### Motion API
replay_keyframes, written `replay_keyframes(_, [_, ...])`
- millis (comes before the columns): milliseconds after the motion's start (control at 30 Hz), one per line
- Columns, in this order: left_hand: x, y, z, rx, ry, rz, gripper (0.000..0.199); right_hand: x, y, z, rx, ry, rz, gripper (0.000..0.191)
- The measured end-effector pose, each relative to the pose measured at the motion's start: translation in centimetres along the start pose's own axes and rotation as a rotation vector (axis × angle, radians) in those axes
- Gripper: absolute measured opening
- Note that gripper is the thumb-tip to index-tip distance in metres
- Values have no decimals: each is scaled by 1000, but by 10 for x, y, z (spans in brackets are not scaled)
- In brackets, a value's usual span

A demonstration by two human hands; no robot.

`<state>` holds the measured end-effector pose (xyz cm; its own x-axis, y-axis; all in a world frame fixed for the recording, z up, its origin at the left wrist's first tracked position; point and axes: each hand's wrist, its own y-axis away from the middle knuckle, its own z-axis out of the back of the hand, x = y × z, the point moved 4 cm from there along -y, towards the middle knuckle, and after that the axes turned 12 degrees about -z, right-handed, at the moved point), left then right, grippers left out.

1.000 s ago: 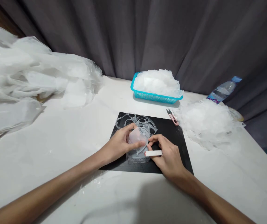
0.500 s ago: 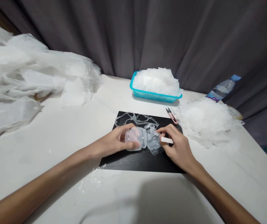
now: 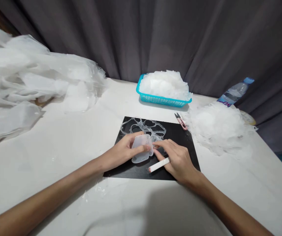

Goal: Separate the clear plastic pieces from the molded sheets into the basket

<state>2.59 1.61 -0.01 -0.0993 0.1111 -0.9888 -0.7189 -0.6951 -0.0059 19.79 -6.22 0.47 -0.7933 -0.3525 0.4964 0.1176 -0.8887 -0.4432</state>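
Covering its left part, the left grip hides some of the translucent piece; whether the right grip's fingertips touch its right edge is hard to tell. The piece looks thin and frosted, round-cornered, small dots near its edges — held over the black mat. Left thumb lies across its face, clasping it; the right fingers curl, a white stick tucked among them.

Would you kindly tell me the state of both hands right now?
Left hand: closed, holding a translucent plastic piece.
Right hand: holding a white stick; whether it also grips the piece cannot be told.
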Motion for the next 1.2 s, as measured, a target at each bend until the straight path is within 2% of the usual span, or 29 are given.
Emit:
replay_keyframes(200, [2, -2, -1, -1, -11, -11, 38, 4, 4, 2, 23, 14, -4, 19])
replay_keyframes(333, [2, -1, 0, 64, 10, -4, 36, -2, 1, 4, 44, 28, -15, 18])
replay_keyframes(400, [3, 3, -1, 147, 41, 57, 35, -16, -8, 12, -7, 0, -127, 15])
replay_keyframes(467, [3, 9, -3, 249, 81, 145, 35, -38, -18, 25, -128, -78, -346, 14])
replay_keyframes(533, [3, 13, -2, 299, 114, 188, 36, -57, -22, 35, -226, -187, -536, 19])
replay_keyframes(600, [1, 14, 0, 283, 130, 176, 37, -65, -23, 36, -190, -251, -608, 22])
replay_keyframes(667, [-1, 12, 2, 255, 143, 157, 39, -68, -20, 32, -119, -257, -610, 22])
replay_keyframes(733, [-1, 11, 2, 255, 161, 151, 36, -70, -16, 29, -111, -209, -592, 22])
replay_keyframes(800, [-1, 11, 1, 261, 194, 154, 32, -74, -13, 32, -189, -111, -573, 27])
replay_keyframes(900, [-1, 11, 2, 260, 230, 154, 28, -79, -10, 42, -314, 100, -571, 37])
replay_keyframes(1000, [-2, 11, 2, 266, 230, 130, 26, -79, -6, 55, -352, 236, -604, 45])
replay_keyframes(1067, [-4, 11, 1, 274, 254, 113, 25, -77, -5, 63, -294, 251, -607, 43])
replay_keyframes(1100, [-5, 11, 1, 272, 267, 105, 25, -76, -5, 65, -195, 241, -584, 38])
replay_keyframes(1200, [-8, 10, 3, 232, 250, 85, 27, -71, -3, 59, 263, 172, -413, 20])
